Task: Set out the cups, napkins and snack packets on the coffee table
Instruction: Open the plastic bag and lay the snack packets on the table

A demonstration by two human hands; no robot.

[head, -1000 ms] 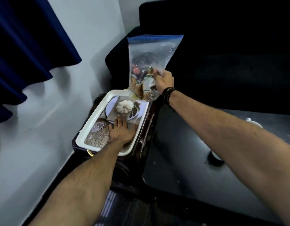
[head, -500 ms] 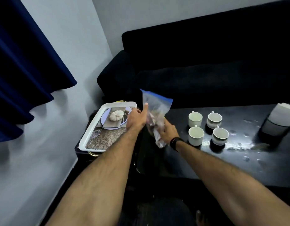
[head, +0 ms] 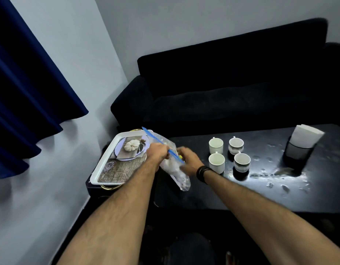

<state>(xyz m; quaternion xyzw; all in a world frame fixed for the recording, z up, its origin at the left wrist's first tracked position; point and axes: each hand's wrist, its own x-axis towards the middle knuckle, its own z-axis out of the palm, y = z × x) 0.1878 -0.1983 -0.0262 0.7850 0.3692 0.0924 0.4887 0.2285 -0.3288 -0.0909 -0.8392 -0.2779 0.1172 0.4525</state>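
Note:
A clear zip bag (head: 174, 169) with a blue seal strip holds snack packets, blurred inside. It hangs tilted over the left end of the black coffee table (head: 261, 192). My left hand (head: 157, 151) grips the bag's blue top edge. My right hand (head: 188, 162) is at the bag's mouth, fingers curled on the plastic. Several white cups (head: 216, 145) stand grouped on the table to the right of my hands. A stack of white napkins (head: 305, 135) sits in a dark holder at the table's right.
A white tray (head: 106, 166) with a printed pumpkin picture lies on a small side table left of the coffee table. A black sofa (head: 232, 92) runs behind. A blue curtain (head: 27, 88) hangs at the left wall. Wet spots mark the table's right part.
The bag has been carried from the tray to the coffee table's left end and tilted down. My left hand left the tray and took the bag's top; my right hand moved to its mouth.

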